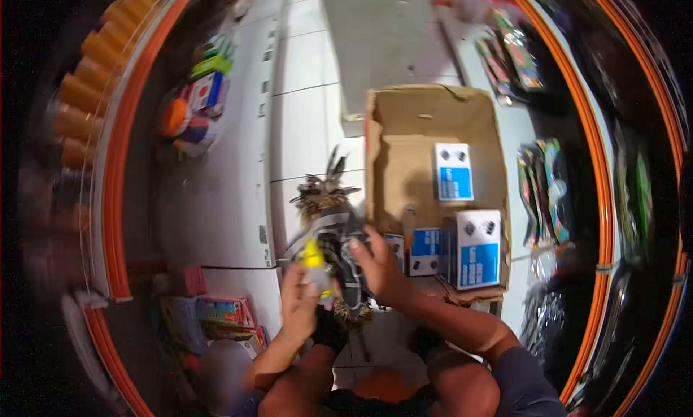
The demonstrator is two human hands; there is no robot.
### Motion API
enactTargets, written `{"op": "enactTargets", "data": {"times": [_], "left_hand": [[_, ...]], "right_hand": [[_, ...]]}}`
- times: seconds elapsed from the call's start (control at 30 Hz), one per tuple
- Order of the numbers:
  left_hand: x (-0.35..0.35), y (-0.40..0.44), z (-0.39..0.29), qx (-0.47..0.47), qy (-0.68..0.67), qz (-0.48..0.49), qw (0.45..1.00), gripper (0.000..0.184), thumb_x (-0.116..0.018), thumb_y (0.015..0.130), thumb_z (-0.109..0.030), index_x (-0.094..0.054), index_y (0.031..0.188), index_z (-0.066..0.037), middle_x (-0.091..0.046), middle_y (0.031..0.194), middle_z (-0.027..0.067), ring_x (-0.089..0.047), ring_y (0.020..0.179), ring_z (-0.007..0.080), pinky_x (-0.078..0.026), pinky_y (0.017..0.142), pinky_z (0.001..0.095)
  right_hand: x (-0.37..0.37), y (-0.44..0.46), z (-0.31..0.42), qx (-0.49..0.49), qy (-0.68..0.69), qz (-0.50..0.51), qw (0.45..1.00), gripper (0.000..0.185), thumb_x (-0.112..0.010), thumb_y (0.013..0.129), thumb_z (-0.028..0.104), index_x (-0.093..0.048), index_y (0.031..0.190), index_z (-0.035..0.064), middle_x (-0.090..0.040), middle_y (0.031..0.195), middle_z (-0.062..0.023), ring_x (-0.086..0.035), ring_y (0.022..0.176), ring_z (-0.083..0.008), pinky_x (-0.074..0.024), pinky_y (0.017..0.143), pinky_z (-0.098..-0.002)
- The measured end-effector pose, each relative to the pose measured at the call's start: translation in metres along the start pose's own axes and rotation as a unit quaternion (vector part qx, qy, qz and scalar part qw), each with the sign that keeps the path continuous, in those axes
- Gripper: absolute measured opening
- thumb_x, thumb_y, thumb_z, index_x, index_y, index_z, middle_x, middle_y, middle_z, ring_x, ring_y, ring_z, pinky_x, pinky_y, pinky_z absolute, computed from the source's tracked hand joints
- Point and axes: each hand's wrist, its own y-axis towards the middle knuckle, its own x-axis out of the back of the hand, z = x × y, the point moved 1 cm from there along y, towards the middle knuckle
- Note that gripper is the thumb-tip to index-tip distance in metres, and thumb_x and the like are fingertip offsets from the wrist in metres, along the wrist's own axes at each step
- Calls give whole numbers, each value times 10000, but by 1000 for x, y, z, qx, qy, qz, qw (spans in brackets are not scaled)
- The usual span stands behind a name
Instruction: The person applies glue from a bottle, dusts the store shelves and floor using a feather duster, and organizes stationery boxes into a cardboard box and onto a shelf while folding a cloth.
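Note:
My left hand (294, 305) is closed round a small pale bottle with a yellow top (315, 257), held upright in front of me. My right hand (381, 269) has its fingers apart and holds nothing that I can see. It is beside a dark grey, striped cloth-like item (345, 233); whether it touches it, I cannot tell. Brown feathers of what looks like a feather duster (325, 193) stick out beyond the cloth. More feathers and a thin stick show below it, near my feet.
A cardboard box (433, 103) stands at the right, with several blue-and-white boxes (478, 252) inside. Shelves with orange edges (115, 171) line both sides. Packaged goods (545, 193) lie on the right shelf, and coloured packs (224, 312) at the lower left. White floor tiles (307, 121) run between.

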Motion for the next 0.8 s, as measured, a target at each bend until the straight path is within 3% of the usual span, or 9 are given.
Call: {"op": "enactTargets", "data": {"times": [0.07, 0.17, 0.23, 0.33, 0.4, 0.53, 0.63, 0.73, 0.8], "left_hand": [[3, 3, -14, -81, -30, -5, 996, 259, -512, 907, -187, -406, 1088, -36, -585, 866, 111, -551, 703, 143, -455, 575, 247], [-17, 27, -28, -86, 86, -39, 992, 306, -563, 880, -188, -404, 1083, -23, -563, 934, 127, -553, 797, 179, -471, 670, 288], [-26, 46, -33, -92, 143, -57, 984, 330, -589, 867, -188, -403, 1080, -17, -552, 969, 135, -553, 844, 197, -479, 718, 308], [-42, 77, -40, -153, 322, 60, 932, 335, -602, 815, -64, -412, 1087, -18, -593, 952, 121, -573, 832, 231, -461, 778, 332], [-65, 98, -46, -343, 510, 199, 763, 321, -622, 759, -40, -482, 1047, -23, -568, 1016, 131, -570, 836, 297, -462, 778, 365], [-84, 127, 1, -244, 567, 286, 733, 280, -612, 723, -24, -540, 994, -23, -530, 1079, 164, -574, 860, 335, -474, 750, 386], [-94, 140, 21, -226, 626, 331, 669, 385, -612, 743, -68, -534, 1120, -53, -613, 889, 179, -607, 842, 313, -486, 652, 402], [-99, 142, 34, -168, 686, 339, 621, 304, -589, 741, -61, -584, 1045, -58, -631, 810, 158, -627, 749, 306, -487, 600, 404], [-99, 143, 38, -138, 715, 341, 595, 269, -577, 740, -58, -610, 1007, -60, -640, 770, 148, -636, 702, 302, -487, 574, 404]], "right_hand": [[0, -4, -1, -23, 54, -11, 998, 386, -513, 891, 251, -470, 1183, 2, -513, 1118, -155, -555, 943, -290, -453, 780, -358], [-5, -17, -5, 209, -303, 144, 919, 355, -558, 847, 177, -490, 1173, 55, -537, 1098, -103, -551, 937, -250, -447, 790, -356], [-10, -19, -10, 223, -372, 182, 882, 357, -556, 836, 181, -500, 1168, 61, -528, 1119, -106, -538, 975, -253, -445, 804, -366], [-19, -22, -22, 244, -500, 249, 793, 363, -551, 815, 189, -520, 1158, 75, -512, 1162, -111, -512, 1051, -258, -441, 832, -387], [-21, -23, -29, 342, -461, 158, 804, 322, -530, 801, 158, -522, 1105, 51, -516, 1051, -140, -517, 1004, -295, -476, 731, -381], [-24, -20, -38, 381, -440, 136, 801, 307, -516, 785, 136, -527, 1073, 30, -521, 1016, -162, -518, 980, -319, -497, 672, -369], [-21, -21, -37, 385, -430, 140, 804, 300, -516, 780, 134, -534, 1057, 21, -526, 1030, -167, -520, 981, -320, -497, 667, -362], [-20, -21, -37, 411, -406, 122, 807, 281, -518, 779, 136, -543, 1031, 13, -534, 1037, -170, -522, 983, -317, -494, 664, -357], [-23, -23, -45, 350, -447, 169, 806, 318, -507, 781, 160, -549, 1075, 48, -524, 1114, -146, -496, 1059, -298, -439, 813, -399]]}}
